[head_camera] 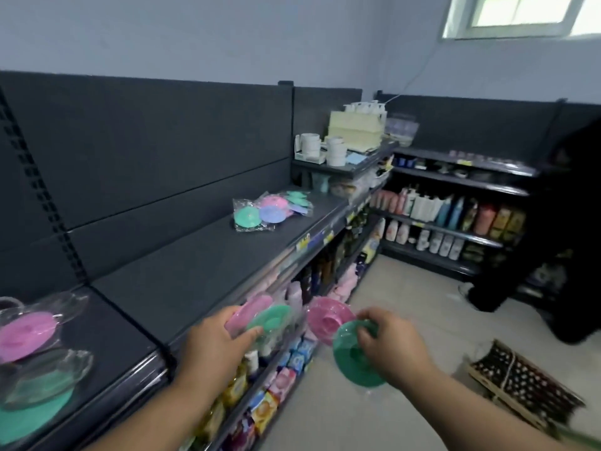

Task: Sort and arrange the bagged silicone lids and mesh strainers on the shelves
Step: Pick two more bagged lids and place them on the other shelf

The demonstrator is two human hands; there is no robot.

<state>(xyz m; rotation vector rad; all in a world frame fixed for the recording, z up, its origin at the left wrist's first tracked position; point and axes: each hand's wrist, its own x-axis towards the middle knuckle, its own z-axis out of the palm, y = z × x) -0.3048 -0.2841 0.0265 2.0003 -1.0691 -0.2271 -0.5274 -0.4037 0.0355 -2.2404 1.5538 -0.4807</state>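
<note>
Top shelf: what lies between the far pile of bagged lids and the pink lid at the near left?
Only bare dark shelf, crossed by one seam between sections, separates the pile from the pink lid, in the head view.

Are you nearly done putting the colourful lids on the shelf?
Partly. One pile of bagged lids already lies on the top shelf, and more bagged lids sit on the nearest shelf. The left hand holds a pink-and-green pair; the right hand holds another pair. Both still need a place. No strainers are clearly visible.
</note>
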